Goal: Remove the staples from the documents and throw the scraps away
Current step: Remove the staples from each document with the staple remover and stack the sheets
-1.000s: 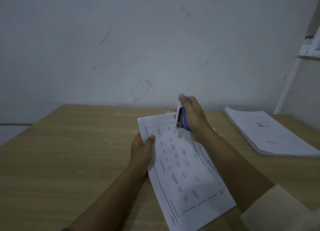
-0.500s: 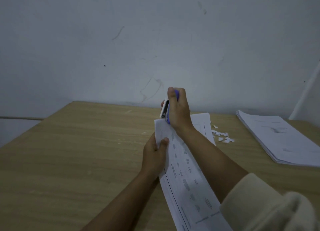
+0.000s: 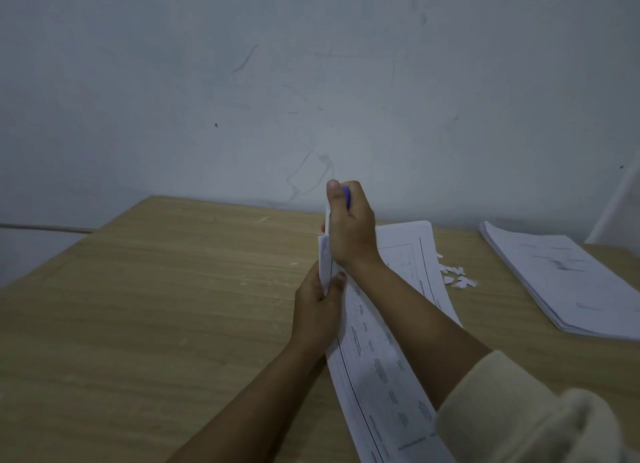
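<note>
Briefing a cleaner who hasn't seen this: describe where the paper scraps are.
On the wooden table, look between the held document and the right-hand paper stack. The scraps lie there: tiny torn white bits, unlike the whole sheets beside them.

Matt wood-grain table (image 3: 173, 306), white printed paper document (image 3: 377, 376), fleecy cloth sleeve (image 3: 519, 417).

Right hand (image 3: 351, 232) grips tool (image 3: 346, 197); left hand (image 3: 317, 308) pinches document (image 3: 375, 376).

Print on the document (image 3: 375, 376) — nothing legible.
</note>
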